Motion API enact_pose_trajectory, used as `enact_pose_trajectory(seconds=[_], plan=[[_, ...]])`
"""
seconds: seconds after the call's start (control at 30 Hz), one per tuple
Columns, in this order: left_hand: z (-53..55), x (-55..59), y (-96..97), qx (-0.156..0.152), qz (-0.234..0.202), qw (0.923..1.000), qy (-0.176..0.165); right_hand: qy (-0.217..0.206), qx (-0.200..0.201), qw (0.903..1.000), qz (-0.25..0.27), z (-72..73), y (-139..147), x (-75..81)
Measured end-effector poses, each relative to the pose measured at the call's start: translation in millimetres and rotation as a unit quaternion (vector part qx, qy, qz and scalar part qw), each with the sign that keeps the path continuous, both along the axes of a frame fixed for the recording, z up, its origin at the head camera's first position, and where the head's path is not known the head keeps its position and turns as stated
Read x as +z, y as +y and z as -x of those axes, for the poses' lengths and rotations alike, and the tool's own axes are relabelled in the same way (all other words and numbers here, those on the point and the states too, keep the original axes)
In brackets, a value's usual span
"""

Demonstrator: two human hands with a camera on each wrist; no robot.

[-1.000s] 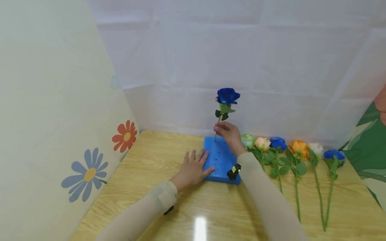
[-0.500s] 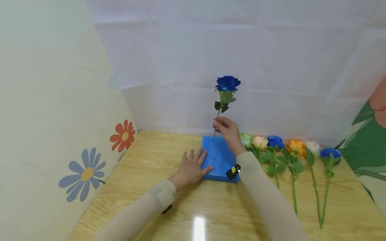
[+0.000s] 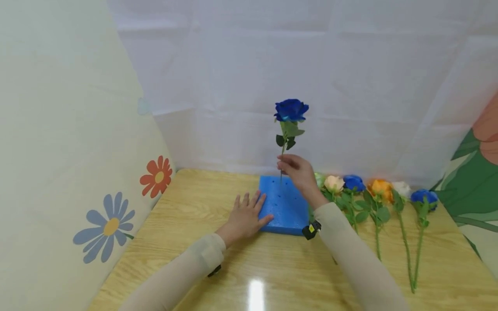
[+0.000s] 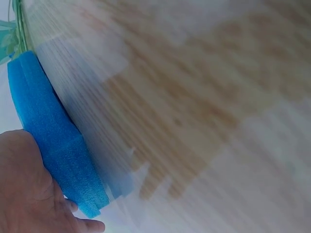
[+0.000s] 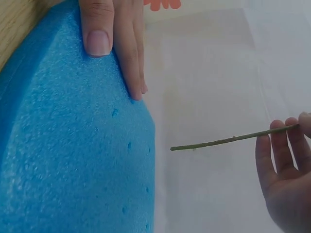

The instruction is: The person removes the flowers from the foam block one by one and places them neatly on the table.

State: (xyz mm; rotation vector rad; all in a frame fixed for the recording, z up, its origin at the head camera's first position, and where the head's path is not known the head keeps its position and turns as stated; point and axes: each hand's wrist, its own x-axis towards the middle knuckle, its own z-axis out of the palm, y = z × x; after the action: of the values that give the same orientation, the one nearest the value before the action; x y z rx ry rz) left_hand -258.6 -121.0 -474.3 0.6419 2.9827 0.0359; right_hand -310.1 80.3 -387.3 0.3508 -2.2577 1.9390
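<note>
My right hand pinches the green stem of a blue rose and holds it upright above the far part of a blue foam block. In the right wrist view, the bare end of the stem is apart from the foam, whose top has several small holes. My left hand lies with fingers spread at the block's left edge, thumb on its top. The left wrist view shows that hand against the side of the foam.
Several roses lie in a row on the wooden table to the right, among them a peach rose, an orange rose and another blue rose. A white cloth hangs behind the table, and a flower-patterned panel stands left.
My right hand has lifted the rose, and the stem end has come away from a hole in the foam, then shifted slightly right. The left hand stays in place.
</note>
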Motion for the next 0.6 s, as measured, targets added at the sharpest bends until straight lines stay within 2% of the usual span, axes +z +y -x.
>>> enact_pose_trajectory(seconds=[0.2, 0.6], plan=[[0.8, -0.1, -2.2, 0.0, -0.009, 0.9999, -0.009, -0.011, 0.003, 0.9995, -0.03, -9.9, 10, -1.9], [3.5, -2.6, -1.5, -0.007, -0.014, 0.9999, -0.004, -0.023, 0.008, 0.9991, -0.033, -26.2, 47, -3.7]])
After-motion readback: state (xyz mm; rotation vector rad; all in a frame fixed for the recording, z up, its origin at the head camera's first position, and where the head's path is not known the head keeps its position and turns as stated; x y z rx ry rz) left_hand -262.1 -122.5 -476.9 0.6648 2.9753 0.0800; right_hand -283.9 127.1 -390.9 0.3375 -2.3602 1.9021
